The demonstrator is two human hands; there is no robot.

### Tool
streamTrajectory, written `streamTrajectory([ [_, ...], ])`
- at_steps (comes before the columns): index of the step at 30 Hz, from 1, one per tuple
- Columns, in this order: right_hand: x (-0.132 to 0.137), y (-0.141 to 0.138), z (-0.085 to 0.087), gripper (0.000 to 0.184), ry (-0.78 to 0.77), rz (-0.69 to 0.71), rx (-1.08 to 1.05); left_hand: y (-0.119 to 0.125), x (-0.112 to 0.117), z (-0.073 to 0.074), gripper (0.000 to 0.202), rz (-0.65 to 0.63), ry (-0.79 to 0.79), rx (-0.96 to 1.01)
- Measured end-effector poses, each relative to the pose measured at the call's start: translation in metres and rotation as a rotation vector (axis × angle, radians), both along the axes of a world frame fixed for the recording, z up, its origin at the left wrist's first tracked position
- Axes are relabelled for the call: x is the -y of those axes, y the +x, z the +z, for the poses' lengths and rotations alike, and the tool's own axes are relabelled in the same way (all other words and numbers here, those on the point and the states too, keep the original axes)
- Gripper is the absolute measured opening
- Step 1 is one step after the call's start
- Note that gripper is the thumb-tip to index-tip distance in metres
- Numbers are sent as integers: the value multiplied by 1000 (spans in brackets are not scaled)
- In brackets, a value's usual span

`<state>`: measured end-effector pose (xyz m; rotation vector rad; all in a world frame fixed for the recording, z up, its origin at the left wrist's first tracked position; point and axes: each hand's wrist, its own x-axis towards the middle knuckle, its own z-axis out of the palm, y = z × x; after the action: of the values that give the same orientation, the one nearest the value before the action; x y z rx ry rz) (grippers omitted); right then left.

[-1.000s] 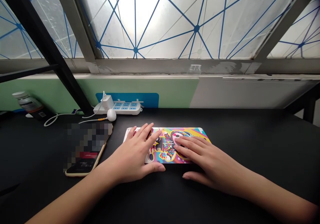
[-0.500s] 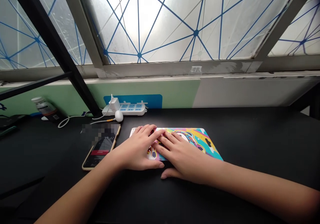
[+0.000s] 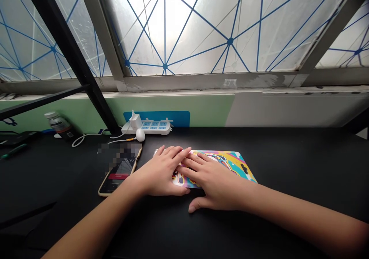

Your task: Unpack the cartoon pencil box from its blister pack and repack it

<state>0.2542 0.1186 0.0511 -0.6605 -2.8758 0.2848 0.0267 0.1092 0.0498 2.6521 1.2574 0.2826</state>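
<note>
A flat board with a bright cartoon print (image 3: 233,164) lies on the black desk (image 3: 302,162). My left hand (image 3: 161,172) rests flat on its left end, fingers stretched out and together. My right hand (image 3: 213,182) lies flat beside it on the board's middle, fingers extended toward the left hand's fingertips, thumb out on the desk. Neither hand grips anything.
A phone (image 3: 119,170) with a lit screen lies just left of my left hand. Behind it sit a white power strip (image 3: 150,127) with a charger and cable, and a small white round thing (image 3: 140,135). A bottle (image 3: 59,124) lies at the far left. A window runs along the back.
My right hand has slid left across the printed board until its fingers meet the left hand's. The view has shifted slightly, so everything sits a bit further right.
</note>
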Motion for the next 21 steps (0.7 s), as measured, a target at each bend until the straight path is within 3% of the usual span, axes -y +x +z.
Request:
streamTrajectory([
  [6,-4,19,3,100,-14,-8,65,-1,0,-1,107,10,-1,-64],
  [16,-2,96,2,85,14,-152,50,-4,-3,-4,105,-11,33,-65],
  [21,3,88,-2,65,93,-226,50,-2,1,1,102,-5,27,-91],
])
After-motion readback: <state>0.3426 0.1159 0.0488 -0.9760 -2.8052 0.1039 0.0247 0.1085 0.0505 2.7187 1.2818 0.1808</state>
